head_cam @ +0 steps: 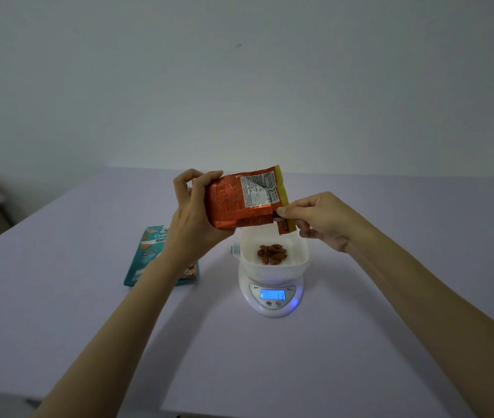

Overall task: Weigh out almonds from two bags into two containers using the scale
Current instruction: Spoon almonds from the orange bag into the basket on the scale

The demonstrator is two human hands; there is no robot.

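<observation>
Head view looks down over a pale lilac table (360, 342) where a person works with both bare arms stretched forward. The left hand (193, 218) is clenched around the closed end of an orange foil bag (233, 203), holding it in the air, tilted so that its torn yellow-edged mouth points down and to the right. The right hand (319, 220) pinches the lower corner of that mouth between thumb and forefinger, with the other fingers curled beneath. Directly under the bag's opening sits a white container (273, 260) with a slotted floor, resting on the platform of a white digital scale (271, 292). A small heap of brown almonds (271, 254) lies in the middle of the container. The scale's blue backlit display (273, 295) reads 13, and two small buttons sit just below it. To the left of the scale, a teal bag (146, 257) lies flat on the table, partly hidden behind the left forearm. No second container can be made out.
</observation>
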